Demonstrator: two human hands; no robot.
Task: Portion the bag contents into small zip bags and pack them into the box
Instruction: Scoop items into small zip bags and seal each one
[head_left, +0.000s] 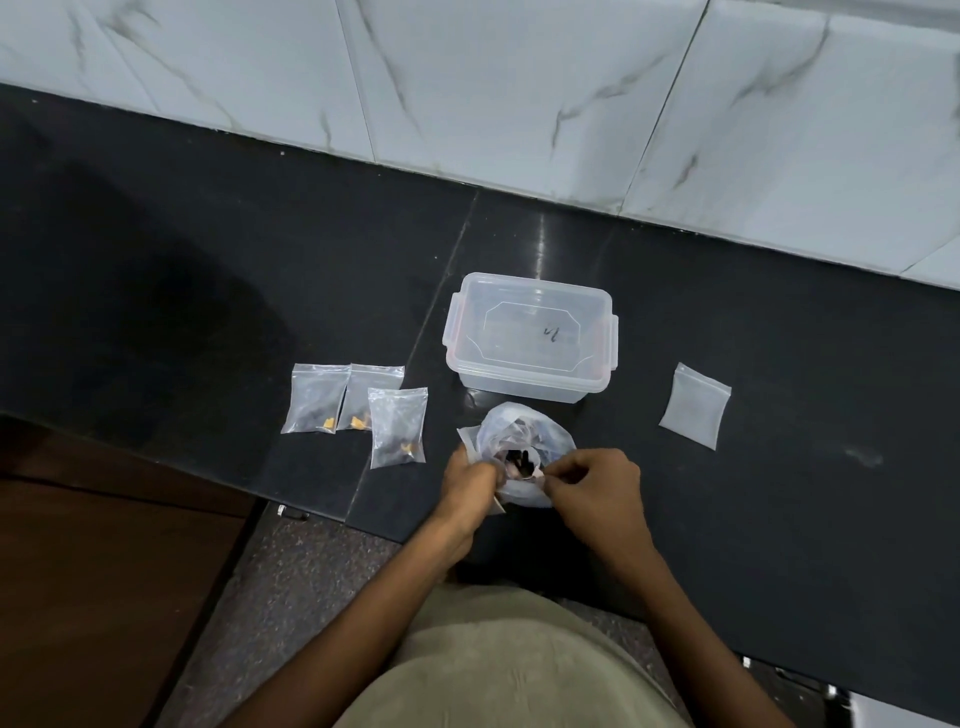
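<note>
A: How far along is it?
B: The lidded box (530, 338) is sitting beyond both hands, nothing packed yet. Three filled zip bags (397, 427) are lying left of the left hand (470, 486).
A: And now?
B: Both hands are pinching the big bag (524, 434) open; right hand (597, 486) nearest the empty zip bag (695, 405).
</note>
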